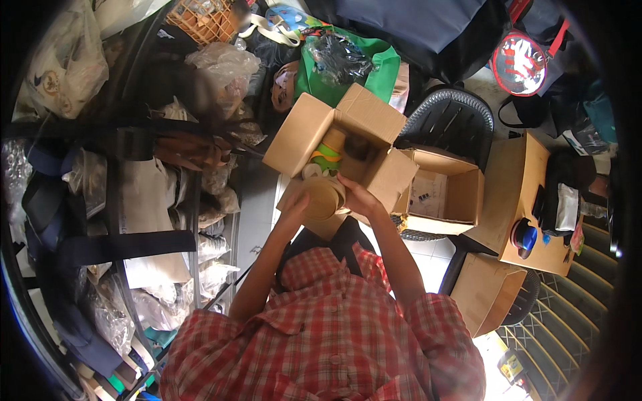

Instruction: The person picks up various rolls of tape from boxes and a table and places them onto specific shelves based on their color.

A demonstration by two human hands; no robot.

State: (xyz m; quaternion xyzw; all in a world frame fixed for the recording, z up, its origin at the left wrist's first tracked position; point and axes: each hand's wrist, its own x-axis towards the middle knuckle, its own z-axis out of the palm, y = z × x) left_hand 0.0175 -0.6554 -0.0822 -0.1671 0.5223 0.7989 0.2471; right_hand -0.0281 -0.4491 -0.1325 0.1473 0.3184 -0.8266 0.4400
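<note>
Both hands hold a wide, round tan roll point(322, 199), possibly tape or ribbon, in front of my chest. My left hand point(294, 210) grips its left side, fingers partly hidden against it. On the other side, my right hand point(359, 199) is closed on the roll's right edge, thumb toward the top. Just beyond stands a cardboard box point(299, 134) with its flaps spread. Inside it lie a green and yellow roll point(326, 158) and a tan roll point(332, 139). A small whitish roll point(311, 171) shows right behind the held one.
An open cardboard box point(461, 194) sits on a black chair point(449, 120) at the right, with more cartons point(488, 291) beyond. Shelves with plastic bags point(217, 257) line the left. A green bag point(381, 70) lies behind the near box.
</note>
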